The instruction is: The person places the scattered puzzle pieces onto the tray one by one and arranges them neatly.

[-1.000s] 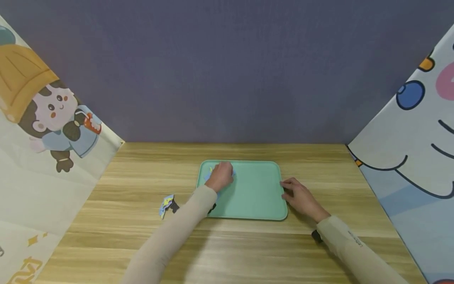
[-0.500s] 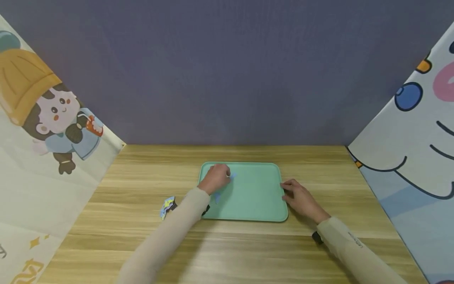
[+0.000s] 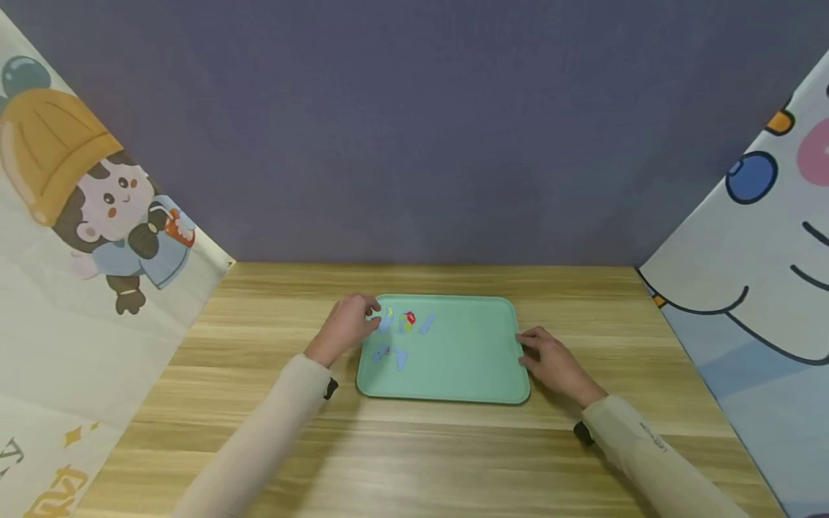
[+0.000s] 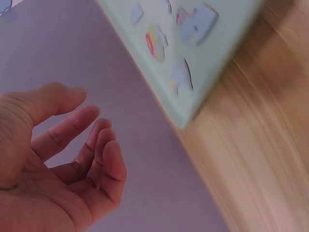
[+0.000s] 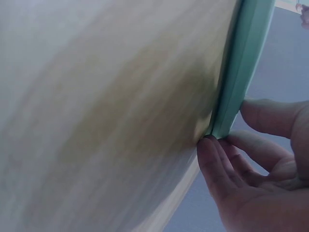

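Observation:
My left hand [image 3: 343,329] hovers at the left edge of the green tray [image 3: 469,360]. Its fingers are loosely curled with nothing between them in the left wrist view. Several flat, irregular pieces like puzzle pieces lie apart in the tray's left half: a pale blue piece [image 3: 401,359], a red and yellow piece [image 3: 407,321] and other bluish ones. At the tray's right edge, my right hand [image 3: 555,368] rests thumb and fingertips against the outer wall. In the right wrist view the thumb [image 5: 263,116] touches the rim and the fingers reach down to the tabletop.
The wooden table [image 3: 440,453] runs back to a dark purple panel [image 3: 414,144]. Printed cartoon panels stand on both sides. A dark device [image 3: 584,434] sits at the right wrist.
My left hand has drawn back leftward from over the tray, uncovering the pieces there. My left arm now covers the spot where loose pieces lay on the table. The right hand stays at the tray.

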A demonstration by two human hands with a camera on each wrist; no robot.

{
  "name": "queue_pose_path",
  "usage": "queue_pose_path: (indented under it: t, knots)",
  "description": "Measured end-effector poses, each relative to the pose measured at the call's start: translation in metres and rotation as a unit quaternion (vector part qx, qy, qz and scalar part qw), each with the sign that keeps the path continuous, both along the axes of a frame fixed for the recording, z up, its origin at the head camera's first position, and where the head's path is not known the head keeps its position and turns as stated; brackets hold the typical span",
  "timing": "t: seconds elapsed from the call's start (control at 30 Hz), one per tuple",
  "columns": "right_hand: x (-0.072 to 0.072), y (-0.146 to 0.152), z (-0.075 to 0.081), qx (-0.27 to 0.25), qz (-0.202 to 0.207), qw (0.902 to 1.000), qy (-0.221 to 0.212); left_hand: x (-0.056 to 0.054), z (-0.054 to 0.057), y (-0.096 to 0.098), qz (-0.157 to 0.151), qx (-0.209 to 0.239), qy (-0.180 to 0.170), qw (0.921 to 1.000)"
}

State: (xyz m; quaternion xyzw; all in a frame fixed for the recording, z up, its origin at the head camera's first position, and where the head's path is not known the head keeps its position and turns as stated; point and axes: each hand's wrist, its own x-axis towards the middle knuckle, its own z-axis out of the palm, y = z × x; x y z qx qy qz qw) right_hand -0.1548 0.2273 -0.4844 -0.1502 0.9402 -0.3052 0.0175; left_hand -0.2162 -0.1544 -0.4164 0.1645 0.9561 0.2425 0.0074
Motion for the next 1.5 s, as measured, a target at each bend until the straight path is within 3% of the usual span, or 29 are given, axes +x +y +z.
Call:
queue_pose_path:
  t: [0.2,0.43,0.77,0.93,1.17,1.5]
  knots:
    - [0.000,0.001,-0.002,0.001,0.001,1.0000,-0.004,0.011,0.003,-0.027,0.021,0.000,0.019,0.9996]
    - [-0.003,0.001,-0.001,0.000,0.003,1.0000,-0.003,0.027,-0.001,-0.055,0.044,-0.011,0.014,0.9989]
    - [-0.002,0.004,0.003,0.004,0.002,1.0000,0.007,0.038,-0.017,-0.082,0.047,0.007,-0.021,0.9986]
    - [0.000,0.004,0.001,-0.002,-0.001,1.0000,0.000,0.045,-0.029,-0.095,0.042,-0.007,-0.037,0.9984]
    - [0.000,0.002,0.000,0.005,-0.002,1.0000,-0.001,0.056,-0.042,-0.103,0.045,-0.048,-0.070,0.9954]
    - [0.000,0.000,0.001,0.005,0.000,1.0000,-0.003,0.060,-0.047,-0.103,0.054,-0.041,-0.083,0.9942]
